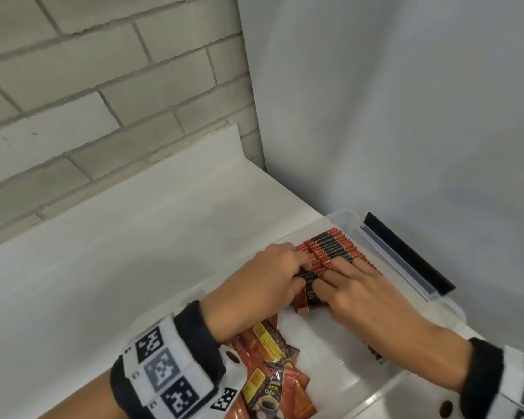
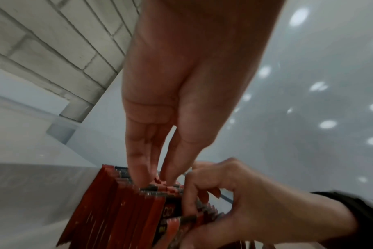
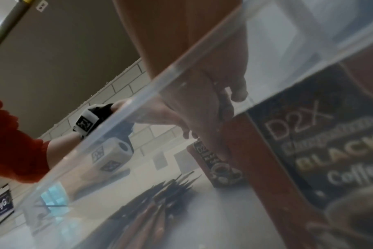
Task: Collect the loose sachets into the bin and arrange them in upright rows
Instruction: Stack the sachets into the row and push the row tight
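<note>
One upright row of red-and-black coffee sachets (image 1: pixel 330 246) fills the clear plastic bin's (image 1: pixel 454 309) upper end, right of frame centre. Left hand (image 1: pixel 266 285) and right hand (image 1: pixel 354 291) pinch its nearest sachets. Many loose sachets (image 1: pixel 273 373) remain lower centre.

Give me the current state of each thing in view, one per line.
Bin: open, clear, on the counter.
Upright row of sachets: standing on edge at the bin's far end.
Loose sachets: lying flat in a pile at the near end.
Left hand: pinching sachets at the row's near end.
Right hand: fingers curled on the same sachets.
</note>
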Action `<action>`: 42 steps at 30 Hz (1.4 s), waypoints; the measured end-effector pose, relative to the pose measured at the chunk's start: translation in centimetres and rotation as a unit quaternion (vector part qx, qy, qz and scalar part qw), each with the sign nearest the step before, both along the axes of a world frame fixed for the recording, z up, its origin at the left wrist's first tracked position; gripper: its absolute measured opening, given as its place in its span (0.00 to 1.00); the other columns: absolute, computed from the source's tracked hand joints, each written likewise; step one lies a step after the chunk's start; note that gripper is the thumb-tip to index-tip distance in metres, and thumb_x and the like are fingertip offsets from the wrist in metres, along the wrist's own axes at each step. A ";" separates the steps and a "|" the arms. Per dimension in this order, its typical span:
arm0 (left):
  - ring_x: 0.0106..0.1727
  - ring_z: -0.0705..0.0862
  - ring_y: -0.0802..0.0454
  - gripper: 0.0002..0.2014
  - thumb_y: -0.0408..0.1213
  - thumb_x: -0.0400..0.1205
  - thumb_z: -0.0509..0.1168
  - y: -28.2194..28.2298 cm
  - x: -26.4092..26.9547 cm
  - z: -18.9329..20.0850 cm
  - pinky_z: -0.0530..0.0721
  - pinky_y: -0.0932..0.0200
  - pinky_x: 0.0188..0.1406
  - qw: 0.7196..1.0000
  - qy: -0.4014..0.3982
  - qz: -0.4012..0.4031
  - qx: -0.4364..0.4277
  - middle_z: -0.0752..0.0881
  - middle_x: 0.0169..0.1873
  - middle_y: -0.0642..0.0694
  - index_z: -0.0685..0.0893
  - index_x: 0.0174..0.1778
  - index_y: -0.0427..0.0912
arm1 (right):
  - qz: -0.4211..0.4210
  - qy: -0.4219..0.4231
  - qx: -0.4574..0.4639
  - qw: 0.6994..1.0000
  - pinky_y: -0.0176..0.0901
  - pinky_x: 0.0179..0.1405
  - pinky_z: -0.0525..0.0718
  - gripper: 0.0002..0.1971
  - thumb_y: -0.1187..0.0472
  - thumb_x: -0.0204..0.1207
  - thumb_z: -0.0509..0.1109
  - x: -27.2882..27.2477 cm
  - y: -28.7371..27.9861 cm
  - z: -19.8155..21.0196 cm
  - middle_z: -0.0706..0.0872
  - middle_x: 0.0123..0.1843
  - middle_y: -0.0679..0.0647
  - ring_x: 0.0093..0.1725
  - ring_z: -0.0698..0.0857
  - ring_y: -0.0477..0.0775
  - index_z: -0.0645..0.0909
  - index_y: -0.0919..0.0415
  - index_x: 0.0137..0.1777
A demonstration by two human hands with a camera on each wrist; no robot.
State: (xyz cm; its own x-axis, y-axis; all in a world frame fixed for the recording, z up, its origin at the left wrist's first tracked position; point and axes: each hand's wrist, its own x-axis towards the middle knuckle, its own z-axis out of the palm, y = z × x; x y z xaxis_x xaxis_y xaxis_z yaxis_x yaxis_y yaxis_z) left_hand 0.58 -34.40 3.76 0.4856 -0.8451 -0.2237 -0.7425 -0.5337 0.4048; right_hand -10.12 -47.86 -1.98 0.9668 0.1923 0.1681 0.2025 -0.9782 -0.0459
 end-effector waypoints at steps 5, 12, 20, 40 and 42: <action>0.56 0.78 0.46 0.13 0.33 0.86 0.56 0.2 -0.3 -0.5 0.78 0.47 0.55 0.998 -0.046 -0.043 0.031 0.75 0.56 0.45 0.83 0.62 0.40 | -0.029 -0.015 -0.006 0.999 0.50 0.39 0.85 0.24 0.68 0.53 0.84 0.2 0.5 0.3 0.83 0.44 0.55 0.43 0.82 0.56 0.81 0.59 0.49; 0.53 0.80 0.48 0.16 0.32 0.87 0.56 1.3 -0.3 -0.6 0.80 0.50 0.53 0.999 -0.033 -0.005 0.002 0.74 0.56 0.49 0.78 0.70 0.47 | 0.047 0.020 -0.017 0.999 0.44 0.27 0.87 0.15 0.68 0.49 0.86 -0.2 0.8 0.3 0.84 0.30 0.51 0.31 0.84 0.52 0.85 0.59 0.34; 0.65 0.76 0.60 0.25 0.33 0.86 0.55 4.5 -1.0 0.5 0.79 0.66 0.60 0.924 0.313 0.219 0.011 0.75 0.66 0.56 0.60 0.79 0.51 | 0.009 0.151 0.038 0.988 0.47 0.28 0.89 0.17 0.63 0.67 0.81 -0.3 1.9 -1.7 0.85 0.44 0.57 0.33 0.87 0.55 0.84 0.63 0.55; 0.62 0.83 0.46 0.28 0.09 0.73 0.48 1.2 -2.6 -2.8 0.81 0.64 0.47 0.712 0.561 0.347 -0.241 0.85 0.59 0.33 0.84 0.50 0.42 | 0.001 0.198 0.053 0.979 0.33 0.29 0.85 0.24 0.54 0.55 0.87 -0.4 2.0 0.4 0.88 0.39 0.52 0.30 0.86 0.46 0.87 0.60 0.50; 0.55 0.86 0.54 0.29 0.09 0.74 0.48 1.3 -2.5 -3.0 0.81 0.66 0.43 0.716 0.561 0.337 -0.241 0.89 0.53 0.39 0.85 0.49 0.44 | -0.010 0.225 0.067 0.972 0.32 0.37 0.85 0.21 0.54 0.63 0.83 -0.3 2.1 1.3 0.88 0.45 0.54 0.38 0.87 0.46 0.86 0.62 0.54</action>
